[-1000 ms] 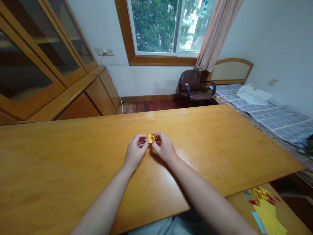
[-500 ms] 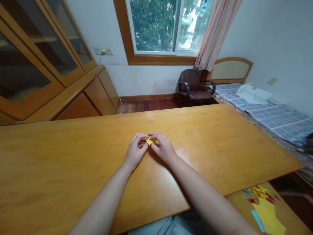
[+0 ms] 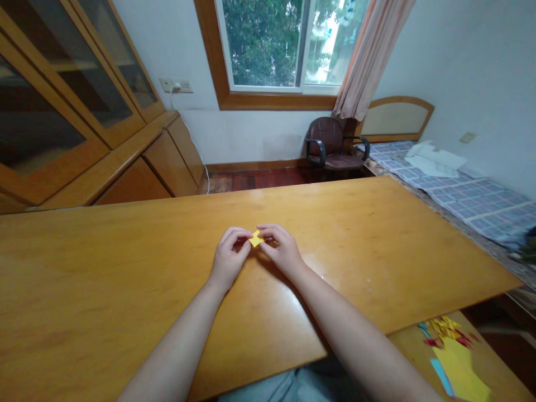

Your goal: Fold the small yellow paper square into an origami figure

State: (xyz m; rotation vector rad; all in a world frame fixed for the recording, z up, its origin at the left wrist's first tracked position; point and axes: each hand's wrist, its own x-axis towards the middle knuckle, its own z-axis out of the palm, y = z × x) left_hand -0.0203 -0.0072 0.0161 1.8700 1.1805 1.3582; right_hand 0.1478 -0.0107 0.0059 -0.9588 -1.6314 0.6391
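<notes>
Between my fingertips is a small piece of folded yellow paper (image 3: 255,239), held just above the wooden table (image 3: 125,290). My left hand (image 3: 231,251) pinches its left side between thumb and fingers. My right hand (image 3: 280,248) grips the right side the same way, fingers curled over it. The paper's outer edges are hidden by the fingertips, and its exact folds are too small to make out.
Lower right, a second wooden surface (image 3: 410,346) bears yellow paper sheets (image 3: 460,368), a blue strip (image 3: 441,376) and several small folded yellow and red pieces (image 3: 446,329). Beyond the table stand a brown armchair (image 3: 326,139), a bed (image 3: 473,195) and a glass-doored cabinet (image 3: 121,134).
My hands have drawn slightly apart, and more of the yellow paper shows flat between them. Both hands still hold it.
</notes>
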